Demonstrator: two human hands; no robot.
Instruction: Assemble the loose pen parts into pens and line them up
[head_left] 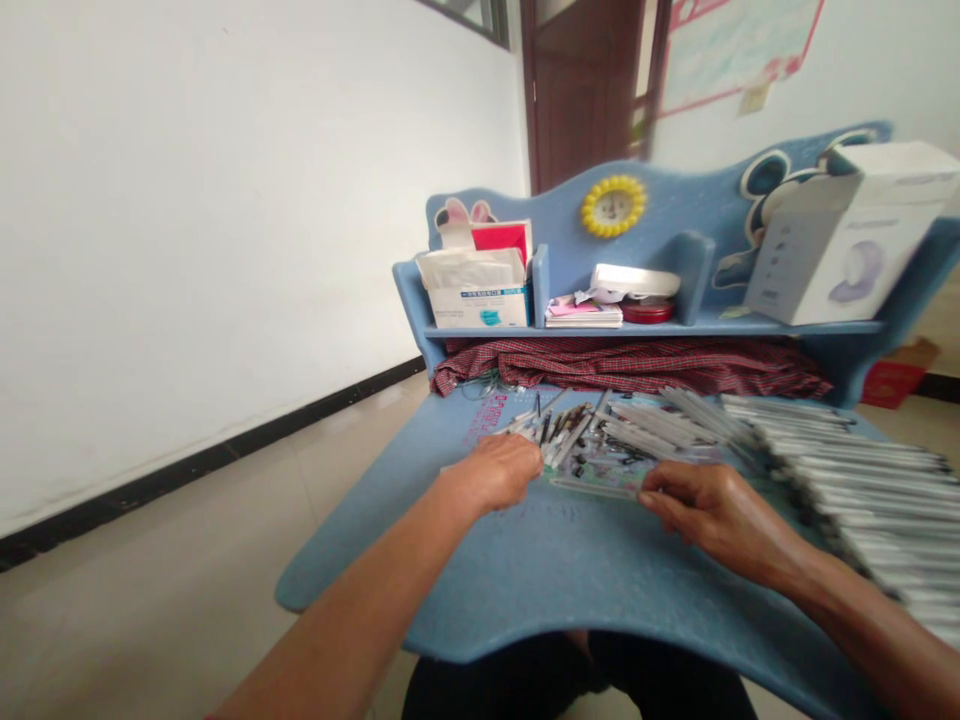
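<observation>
My right hand (pixel 694 505) is closed in a pinch at the right end of a thin, clear pen barrel (pixel 596 489), which lies level just above or on the blue desk (pixel 525 570). To its left, my left hand (pixel 501 470) has its fingers curled together at the near edge of a loose pile of pen parts (pixel 574 430). Whatever those fingers hold is hidden from me. Small black pieces and dark-tipped sticks are mixed into that pile. Beyond my right hand lie more clear barrels (pixel 660 430). A large stack of pens (pixel 877 490) with black ends fills the right side.
A red plaid cloth (pixel 637 366) runs along the back of the desk, under a blue shelf (pixel 652 329). On the shelf stand a mask box (pixel 480 300), papers (pixel 583 315), a dark red round tin (pixel 647 312) and a large white box (pixel 840 240). A white wall (pixel 225 200) rises at left.
</observation>
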